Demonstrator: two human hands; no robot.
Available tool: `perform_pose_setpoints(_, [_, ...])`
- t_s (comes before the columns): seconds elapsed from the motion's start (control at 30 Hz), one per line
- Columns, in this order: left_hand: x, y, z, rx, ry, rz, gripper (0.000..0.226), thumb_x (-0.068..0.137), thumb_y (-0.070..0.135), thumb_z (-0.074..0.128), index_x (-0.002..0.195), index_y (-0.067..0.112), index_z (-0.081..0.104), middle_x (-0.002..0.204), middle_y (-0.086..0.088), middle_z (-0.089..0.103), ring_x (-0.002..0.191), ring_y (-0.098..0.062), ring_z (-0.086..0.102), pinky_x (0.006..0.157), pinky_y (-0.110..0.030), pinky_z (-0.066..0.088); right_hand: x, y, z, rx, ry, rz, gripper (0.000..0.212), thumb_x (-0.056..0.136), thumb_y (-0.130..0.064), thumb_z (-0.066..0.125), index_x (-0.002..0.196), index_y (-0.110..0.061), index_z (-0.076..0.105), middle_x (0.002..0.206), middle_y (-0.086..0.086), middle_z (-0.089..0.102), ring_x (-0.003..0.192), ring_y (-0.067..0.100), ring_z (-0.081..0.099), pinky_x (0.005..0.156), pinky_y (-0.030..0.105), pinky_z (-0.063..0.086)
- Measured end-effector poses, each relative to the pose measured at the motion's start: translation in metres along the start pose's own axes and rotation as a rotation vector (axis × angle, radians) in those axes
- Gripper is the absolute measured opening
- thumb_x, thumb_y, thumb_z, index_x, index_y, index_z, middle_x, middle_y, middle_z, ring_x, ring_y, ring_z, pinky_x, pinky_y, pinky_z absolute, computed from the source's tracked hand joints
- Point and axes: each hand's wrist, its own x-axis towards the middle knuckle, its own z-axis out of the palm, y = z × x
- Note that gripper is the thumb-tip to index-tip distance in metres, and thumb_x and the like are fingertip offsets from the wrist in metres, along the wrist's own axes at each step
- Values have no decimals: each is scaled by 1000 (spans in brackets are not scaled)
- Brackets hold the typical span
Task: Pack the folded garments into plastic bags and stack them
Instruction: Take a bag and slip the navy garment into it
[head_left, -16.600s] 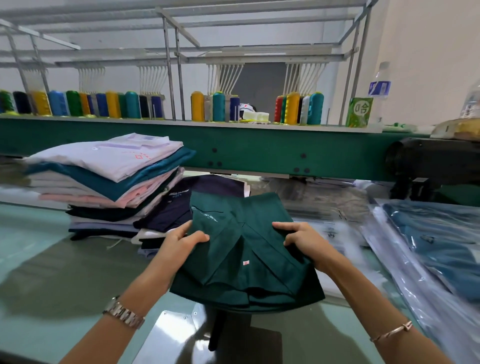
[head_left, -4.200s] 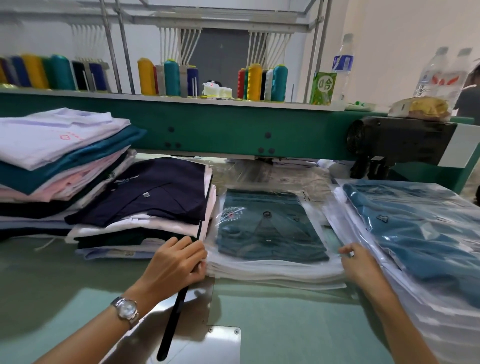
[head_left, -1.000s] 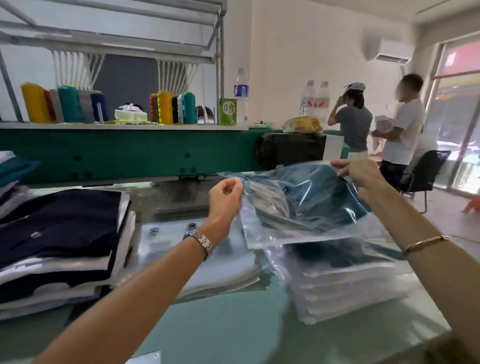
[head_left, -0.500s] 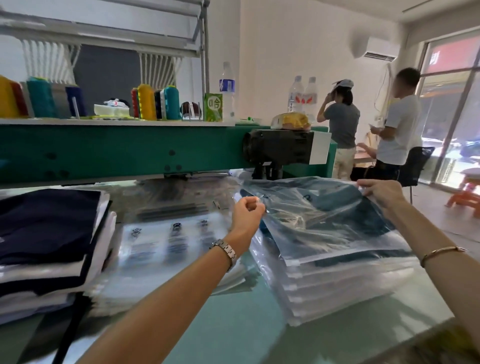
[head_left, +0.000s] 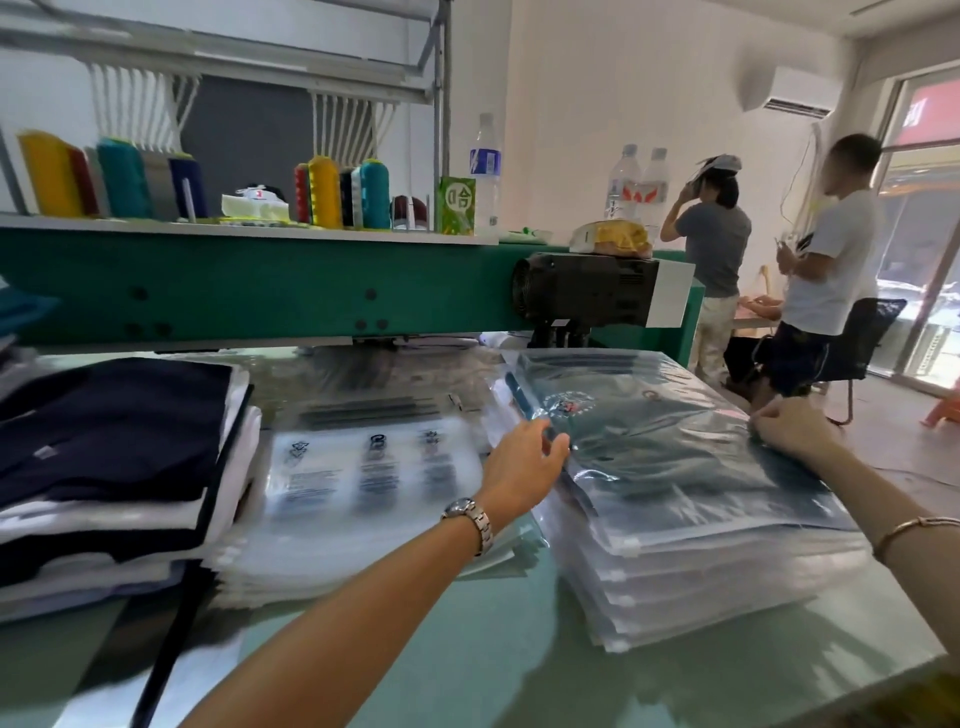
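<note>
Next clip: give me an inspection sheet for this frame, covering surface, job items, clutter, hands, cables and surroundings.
Surface: pale green table, glossy, bare at the near edge.
Job's things: bagged green garment on top of the stack of bagged garments at right; pile of empty plastic bags in the middle; folded unbagged garments at left.
Clutter: a black strap hangs from the folded pile.
Hands: left hand rests at the top bag's left edge; right hand at its right edge, fingers curled.
Cables: nothing seen on the table.
Surroundings: green embroidery machine beam carrying thread cones and water bottles; two people stand at far right.
</note>
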Motion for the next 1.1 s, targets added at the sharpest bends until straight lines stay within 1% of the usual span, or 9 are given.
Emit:
perform_pose_setpoints(0.1, [-7,0,-7,38,-53,1,35,100,50,40,107,20,56,93,3,62,84,-15,59,75,-36,52,-4,-13,-4,-158,-15,-3,20,88,-11,54,93,-1,71,105,19,67,97,37,60,90,43,50])
perform_pose_setpoints(0.13, [-10,-1,-10,42,-22,-11,34,99,53,39,113,27,54,89,7,62,82,-11,59,70,-31,50,-8,-23,-6,-200,1,4,17,87,-12,55,90,-2,68,103,20,67,95,36,60,90,43,49])
perform_pose_setpoints(0.23, [-22,-8,-20,39,125,-36,47,98,53,41,132,23,53,85,13,61,74,-2,56,59,-14,34,-23,-64,-7,-315,87,-44,12,85,-18,56,80,-7,53,102,21,62,92,34,55,87,42,44])
perform_pose_setpoints(0.3, [-29,-21,-32,122,208,-7,38,98,44,46,126,21,57,92,11,64,78,-7,59,60,-13,35,-33,-96,0,-410,180,-97,19,84,-23,55,92,-6,53,107,22,60,100,37,53,89,45,40])
perform_pose_setpoints(0.37, [-39,-37,-46,312,302,62,32,95,34,50,122,19,58,104,8,66,87,-13,60,71,-21,39,-45,-131,9,-497,249,-145,39,86,-28,53,116,-3,51,114,22,59,108,39,53,91,46,39])
perform_pose_setpoints(0.47, [-56,-63,-64,520,359,129,42,88,25,56,129,14,56,107,-2,68,94,-24,62,80,-33,42,-70,-182,22,-562,236,-227,63,91,-32,46,144,-4,30,130,23,54,120,40,47,100,48,35])
perform_pose_setpoints(0.6, [-85,-103,-88,656,341,101,41,84,23,59,124,13,61,103,-1,67,90,-24,61,77,-37,46,-111,-237,46,-581,242,-409,66,93,-35,43,148,-4,22,130,20,56,121,38,48,103,48,31])
perform_pose_setpoints(0.87, [-139,-171,-145,1029,375,-2,22,71,9,71,92,14,69,84,-4,63,77,-28,59,67,-39,46,-175,-305,124,-515,-11,-656,26,87,-19,49,111,-10,54,113,13,65,109,34,57,90,39,37])
perform_pose_setpoints(1.1, [-163,-197,-156,1028,332,32,23,75,3,64,96,9,71,96,-7,69,89,-29,63,80,-39,51,-208,-310,220,-223,-415,-800,26,96,-13,41,103,0,63,115,21,63,109,36,58,82,36,46])
